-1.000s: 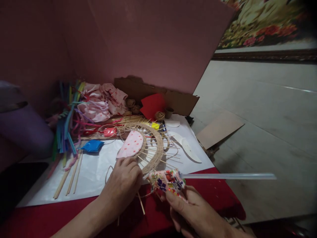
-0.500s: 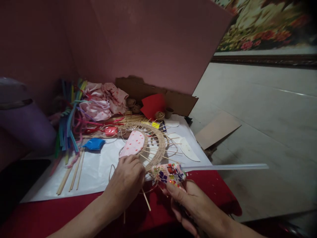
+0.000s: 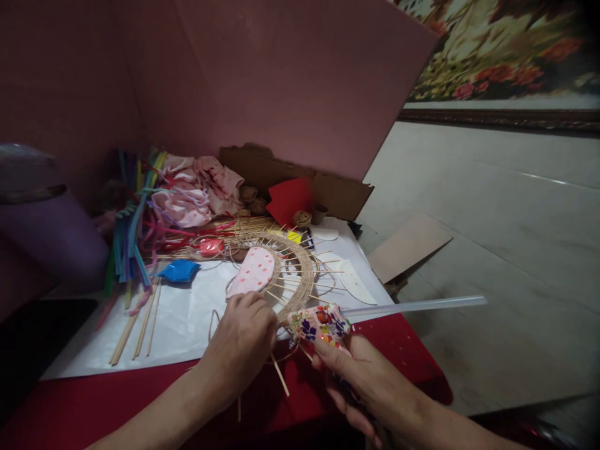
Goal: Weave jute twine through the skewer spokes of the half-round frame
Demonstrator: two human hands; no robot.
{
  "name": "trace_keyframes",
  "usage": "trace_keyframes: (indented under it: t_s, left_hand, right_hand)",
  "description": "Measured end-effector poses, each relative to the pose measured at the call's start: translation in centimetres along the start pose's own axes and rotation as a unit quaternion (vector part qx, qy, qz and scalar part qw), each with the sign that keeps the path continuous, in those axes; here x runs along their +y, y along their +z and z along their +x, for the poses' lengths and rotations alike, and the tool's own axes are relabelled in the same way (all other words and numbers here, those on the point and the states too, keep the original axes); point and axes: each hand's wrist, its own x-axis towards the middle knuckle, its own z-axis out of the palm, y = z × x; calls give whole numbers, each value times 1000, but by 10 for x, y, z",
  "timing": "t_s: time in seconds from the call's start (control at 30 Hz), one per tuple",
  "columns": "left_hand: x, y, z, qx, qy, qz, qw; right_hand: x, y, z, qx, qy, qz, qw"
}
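My right hand [image 3: 360,375] is closed round a glue gun [image 3: 323,326] covered in floral patterns. A long clear glue stick [image 3: 422,305] juts from its back end to the right. The gun's nozzle points left, at the near end of a curved woven twine piece [image 3: 307,275] threaded on thin wooden sticks. My left hand [image 3: 246,340] is closed at that near edge, its fingertips hidden; it grips the woven piece there. Beside its knuckles, inside the curve, is a pink half-round panel with red dots [image 3: 253,272]. Whether the nozzle touches the twine I cannot tell.
White paper [image 3: 201,319] covers part of the red table [image 3: 403,350]. A blue packet [image 3: 179,270], loose sticks [image 3: 140,328], colourful pipe cleaners [image 3: 125,231], and pink cloth [image 3: 197,187] lie left. A red sheet [image 3: 290,200] and cardboard [image 3: 347,194] stand behind.
The back end of the glue stick has swung up and slightly left as the gun tilts. My left hand has stayed nearly in place on the woven piece.
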Motion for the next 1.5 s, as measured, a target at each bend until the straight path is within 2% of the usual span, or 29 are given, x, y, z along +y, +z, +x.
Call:
trace_keyframes:
  t_s: [0.37, 0.63, 0.8, 1.07, 1.27, 1.5]
  left_hand:
    - [-1, 1, -2, 9, 6, 0, 1000]
    - [0, 0, -1, 5, 7, 0, 1000]
    - [-1, 1, -1, 13, 9, -1, 1000]
    - [0, 0, -2, 15, 13, 1, 1000]
    - [0, 0, -2, 20, 15, -1, 1000]
    - [0, -1, -1, 14, 15, -5, 1000]
  right_hand:
    - [-7, 3, -1, 5, 23, -14, 1000]
    - [-5, 3, -2, -6, 0, -15, 1000]
    - [-7, 4, -2, -3, 12, -22, 1000]
    - [-5, 5, -3, -4, -20, 27, 999]
    - [-8, 7, -6, 0, 3, 56, 998]
    - [-5, 6, -8, 1, -10, 70, 997]
